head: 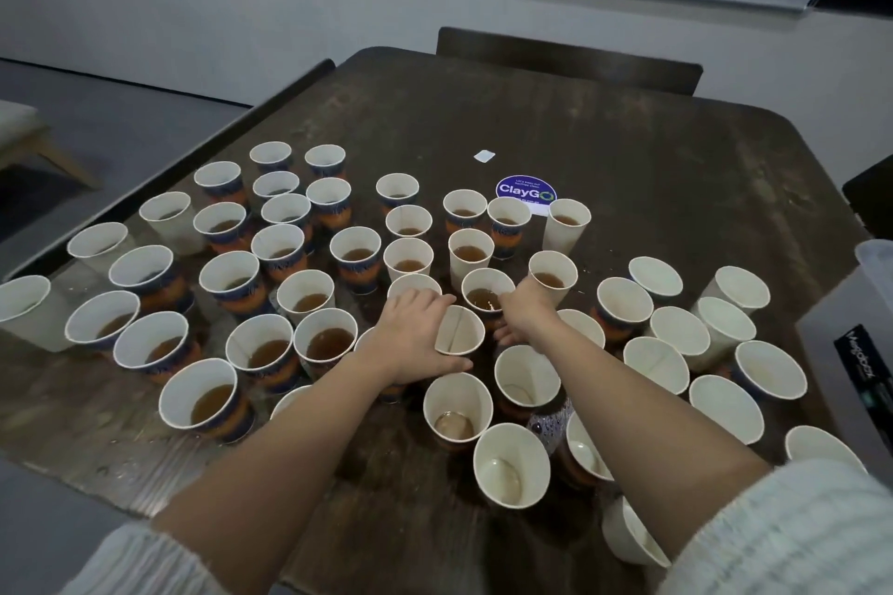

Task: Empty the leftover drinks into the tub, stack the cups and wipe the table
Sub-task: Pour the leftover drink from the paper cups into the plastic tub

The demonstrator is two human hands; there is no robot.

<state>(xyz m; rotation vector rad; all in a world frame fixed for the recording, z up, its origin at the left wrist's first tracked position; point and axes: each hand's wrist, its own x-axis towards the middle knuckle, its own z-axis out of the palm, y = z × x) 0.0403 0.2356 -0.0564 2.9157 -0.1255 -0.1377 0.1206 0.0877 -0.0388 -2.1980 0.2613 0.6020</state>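
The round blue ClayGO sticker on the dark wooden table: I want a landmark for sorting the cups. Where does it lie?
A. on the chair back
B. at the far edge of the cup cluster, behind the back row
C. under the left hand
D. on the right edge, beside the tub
B: the round blue ClayGO sticker lies on the dark wooden table just beyond the farthest white paper cups, partly hidden by them.

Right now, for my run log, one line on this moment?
left hand: grips empty cup | right hand: grips tea cup | tub: right table edge

One head-worn wide-angle view looks forward and steeply down, close over the table (628,150).
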